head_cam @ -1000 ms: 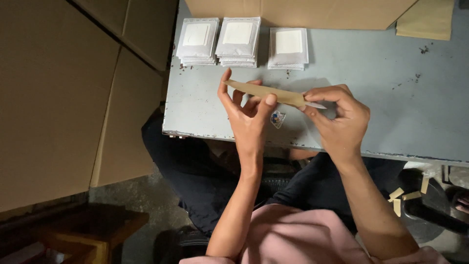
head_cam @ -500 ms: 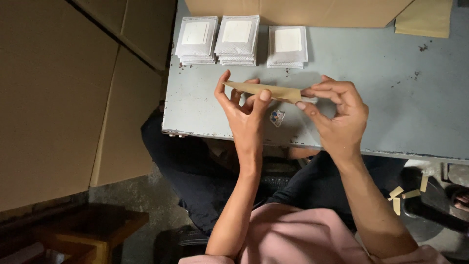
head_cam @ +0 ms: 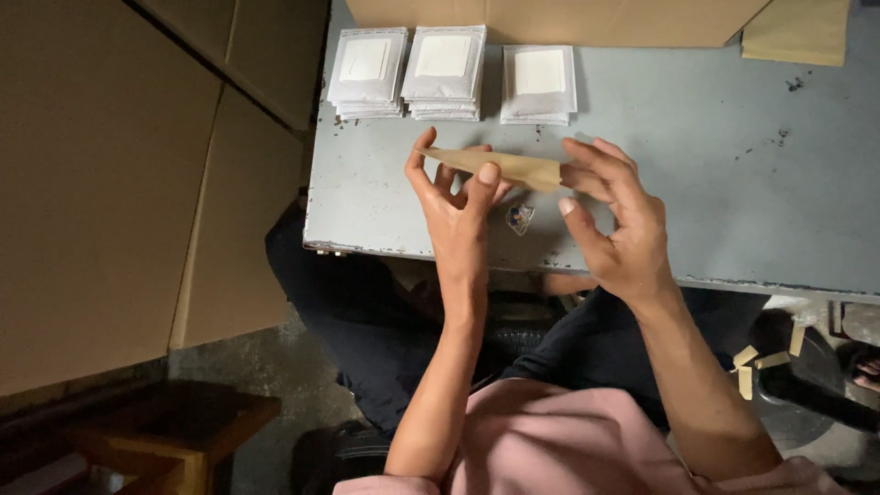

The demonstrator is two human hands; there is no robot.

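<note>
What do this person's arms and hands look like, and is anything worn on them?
Both the left hand and the right hand are bare: no gloves, and no rings, watch or bracelet that I can make out. The forearms are uncovered too. Short pink fabric sleeves begin only near the upper arms, part of a pink top.

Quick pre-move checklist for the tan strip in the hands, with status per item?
1. Left hand grips the tan strip, thumb on top: ok.
2. Right hand fingertips meet the strip's right end: ok; firmness of the pinch: cannot tell.
3. Strip held above the grey table, off its surface: ok.
4. Strip flat or folded: cannot tell, it shows nearly edge-on.
5. Three stacks of white pouches stand in a row at the table's far edge, apart from the hands: ok.
6. Bare table under the hands, only a small sticker there: ok.
</note>
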